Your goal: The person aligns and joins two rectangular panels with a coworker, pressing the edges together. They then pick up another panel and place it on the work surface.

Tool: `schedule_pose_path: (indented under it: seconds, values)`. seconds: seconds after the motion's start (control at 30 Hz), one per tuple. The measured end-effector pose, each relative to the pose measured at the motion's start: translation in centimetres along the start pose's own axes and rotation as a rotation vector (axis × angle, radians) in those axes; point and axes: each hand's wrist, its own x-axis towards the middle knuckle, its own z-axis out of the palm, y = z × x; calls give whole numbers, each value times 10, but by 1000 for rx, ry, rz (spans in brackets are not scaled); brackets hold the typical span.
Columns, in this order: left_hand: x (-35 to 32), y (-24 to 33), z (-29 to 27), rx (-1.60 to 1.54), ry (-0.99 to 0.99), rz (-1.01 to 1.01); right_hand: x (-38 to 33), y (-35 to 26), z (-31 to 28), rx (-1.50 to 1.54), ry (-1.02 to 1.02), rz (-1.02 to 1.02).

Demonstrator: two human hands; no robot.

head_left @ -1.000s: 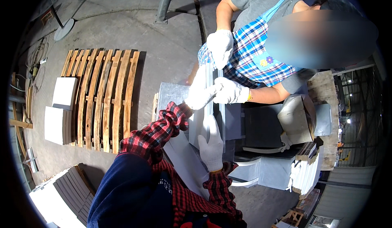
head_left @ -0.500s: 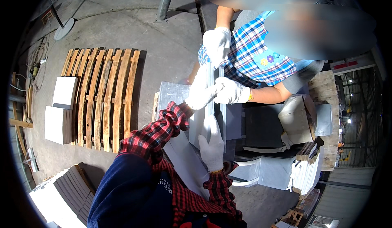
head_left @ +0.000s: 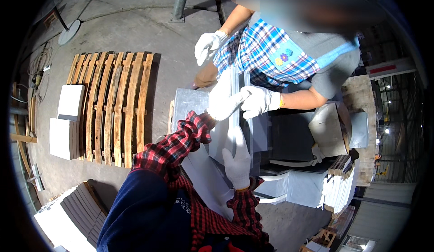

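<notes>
A long, narrow grey panel [head_left: 235,81] with straight raised edges stands between me and a co-worker. My left hand [head_left: 221,105], in a white knitted glove, is closed round its left side, fingertips reaching over the edge. Nearer to me, my right hand [head_left: 237,161], gloved too, grips the same piece with the thumb apart on the left; its far fingertips blend into the bright surface. Opposite, a co-worker's gloved hand [head_left: 260,102] touches the panel's right edge. The co-worker's other gloved hand [head_left: 209,48] is off the panel, fingers curled.
Left on the floor lies a slatted wooden pallet [head_left: 115,109], beside stacked white boards [head_left: 65,137]. More boards [head_left: 74,213] stand at lower left. To the right are a dark chair-like seat [head_left: 291,134], a cardboard piece [head_left: 327,123] and stacked sheets [head_left: 339,186]. A metal post [head_left: 181,1] rises behind.
The co-worker's one hand has let go of the panel's far end and moved left. The co-worker's body has shifted slightly. My hands stay almost where they were on the panel.
</notes>
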Motion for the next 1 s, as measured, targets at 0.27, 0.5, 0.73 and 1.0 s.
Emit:
schedule_pose_path:
  seconds: [0.27,0.5,0.73,1.0]
  values:
    - [-3,4,0,126,167,156,0,3,7,71,-23,126]
    - [-4,6,2,152,71,77,0,7,2,63,-31,178]
    - [-9,44,3,13,93,-45,-3,13,3,166,-28,261]
    - [-6,31,10,216,249,106,-3,9,3,129,-37,276]
